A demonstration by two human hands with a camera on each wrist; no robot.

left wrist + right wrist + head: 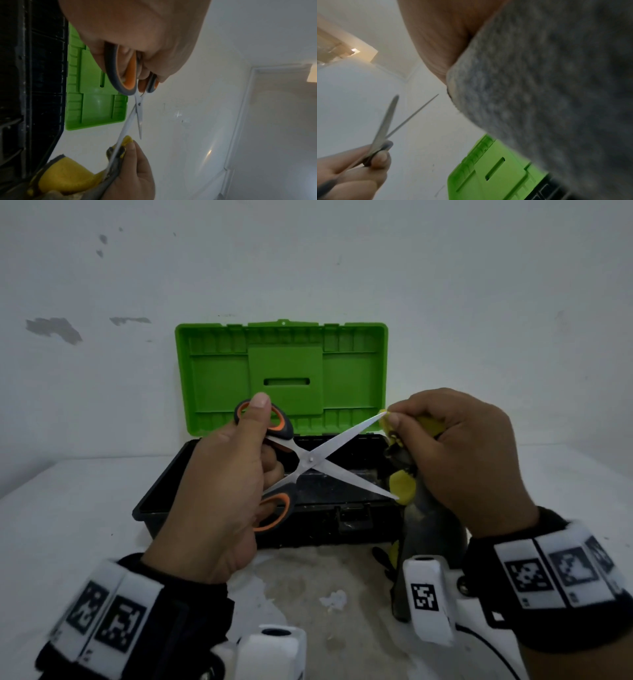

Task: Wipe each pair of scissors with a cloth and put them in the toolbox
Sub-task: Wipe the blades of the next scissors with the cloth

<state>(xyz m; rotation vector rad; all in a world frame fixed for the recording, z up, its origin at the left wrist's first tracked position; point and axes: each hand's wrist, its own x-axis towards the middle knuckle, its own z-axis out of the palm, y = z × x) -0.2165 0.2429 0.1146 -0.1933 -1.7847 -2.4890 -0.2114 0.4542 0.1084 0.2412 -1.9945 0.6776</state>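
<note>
White wall backs the worn bench (pixel 68 508), where a black toolbox (pixel 154 501) stands with green ribbed lid raised. Left hand (pixel 219 491) grips orange-handled scissors (pixel 310 460), blades crossed above it; right hand (pixel 469 453) pinches a yellow-grey cloth (pixel 402 484) around one blade tip.

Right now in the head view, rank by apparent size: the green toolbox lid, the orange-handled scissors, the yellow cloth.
1. Green toolbox lid, largest.
2. Orange-handled scissors, spread open in the left hand.
3. Yellow cloth, smallest showing; the right hand hides part of it.

Orange-handled scissors (pixel 310 460) splayed open above the green-lidded toolbox (pixel 284 378), yellow-grey cloth (pixel 402 487) at one tip.
</note>
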